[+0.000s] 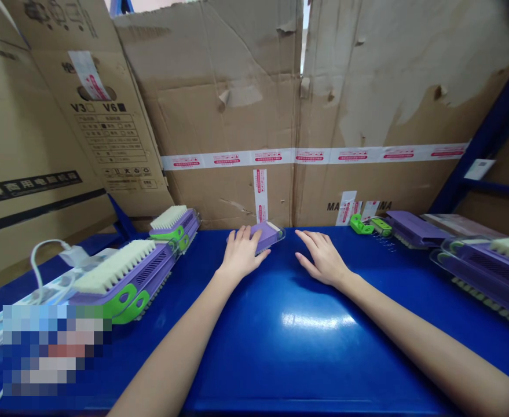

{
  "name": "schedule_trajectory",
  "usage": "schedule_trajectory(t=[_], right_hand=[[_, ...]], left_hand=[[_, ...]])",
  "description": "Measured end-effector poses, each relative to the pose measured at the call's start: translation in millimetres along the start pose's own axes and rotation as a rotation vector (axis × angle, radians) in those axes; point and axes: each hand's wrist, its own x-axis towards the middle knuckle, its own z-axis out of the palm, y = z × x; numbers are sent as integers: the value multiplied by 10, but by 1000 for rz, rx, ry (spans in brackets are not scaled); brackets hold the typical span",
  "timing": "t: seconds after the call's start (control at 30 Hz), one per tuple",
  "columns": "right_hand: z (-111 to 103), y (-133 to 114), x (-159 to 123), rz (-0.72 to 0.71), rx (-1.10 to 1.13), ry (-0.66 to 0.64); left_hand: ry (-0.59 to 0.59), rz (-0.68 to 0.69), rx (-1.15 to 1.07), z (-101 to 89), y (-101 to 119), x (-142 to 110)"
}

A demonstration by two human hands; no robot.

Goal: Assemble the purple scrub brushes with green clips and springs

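My left hand (242,250) is closed on a small purple brush (268,234) near the back of the blue table (275,359). Its fingers lie over the left part of the brush, and the thumb is along the near side. A pale strip and a clear plastic edge show at the brush's right end; its underside is hidden. To the right of it, my right hand (323,258) hovers just over or rests on the table, fingers stretched out and holding nothing.
Purple brushes with cream bristles and green ends (115,272) stand at left, near a white cable and plug (74,255). At right are more purple brushes (489,269), a purple body (417,229) and green parts (361,225). Cardboard (219,116) walls the back.
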Motion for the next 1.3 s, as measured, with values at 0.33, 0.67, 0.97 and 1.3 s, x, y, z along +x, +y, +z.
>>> schedule_trajectory(t=[0.33,0.67,0.97,1.3], right_hand=[[32,5,10,29,71,-67],[29,-45,6,-80,179,-46],[25,-95,14,-170,169,-69],[-6,-119,34,-129,-50,-38]], left_hand=[[-12,132,-159,-85,-154,20],[116,406,-130,-163,71,-18],[63,386,-135,-105,221,-10],[126,267,-67,-49,285,-31]])
